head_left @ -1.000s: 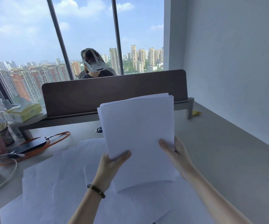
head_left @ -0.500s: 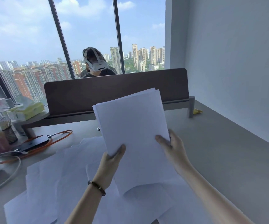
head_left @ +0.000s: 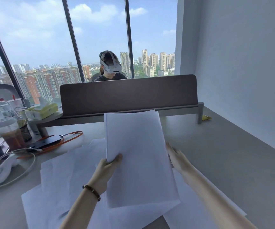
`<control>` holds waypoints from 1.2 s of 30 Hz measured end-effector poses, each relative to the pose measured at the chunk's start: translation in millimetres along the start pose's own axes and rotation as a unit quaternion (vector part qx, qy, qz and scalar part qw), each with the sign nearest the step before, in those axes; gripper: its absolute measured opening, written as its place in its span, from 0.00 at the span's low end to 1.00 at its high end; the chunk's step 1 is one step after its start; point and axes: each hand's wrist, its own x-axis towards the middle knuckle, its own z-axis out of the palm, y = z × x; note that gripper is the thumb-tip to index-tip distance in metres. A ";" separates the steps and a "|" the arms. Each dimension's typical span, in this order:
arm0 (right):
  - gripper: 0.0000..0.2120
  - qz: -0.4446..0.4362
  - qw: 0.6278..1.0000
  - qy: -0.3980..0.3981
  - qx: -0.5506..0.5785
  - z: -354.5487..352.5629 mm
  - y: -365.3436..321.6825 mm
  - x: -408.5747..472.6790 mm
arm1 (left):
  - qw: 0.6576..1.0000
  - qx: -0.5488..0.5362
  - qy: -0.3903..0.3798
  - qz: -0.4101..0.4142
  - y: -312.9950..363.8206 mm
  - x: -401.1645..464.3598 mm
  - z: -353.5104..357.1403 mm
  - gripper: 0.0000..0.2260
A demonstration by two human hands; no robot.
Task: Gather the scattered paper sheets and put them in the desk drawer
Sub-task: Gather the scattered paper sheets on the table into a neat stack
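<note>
Beside the cables [head_left: 9, 164] and cup [head_left: 12, 134], loose sheets [head_left: 64, 179] cover the desk [head_left: 224, 162].

Both forearms rise from the bottom edge of the frame toward its centre. The left hand [head_left: 107, 169] sits just left of centre, thumb lying across the front of the stack of sheets [head_left: 138, 156] and the other fingers curled behind it, pinching its left edge; a dark beaded bracelet [head_left: 91, 192] circles the wrist. The right hand [head_left: 178, 160], right of centre, has its fingers straight and together, flat against the stack's right edge.
</note>
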 end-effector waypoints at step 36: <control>0.18 0.132 0.839 0.028 -0.527 -45.9 26.6 -34.8 | 0.988 -0.048 0.053 -0.135 -10.1 -69.2 -74.9 0.05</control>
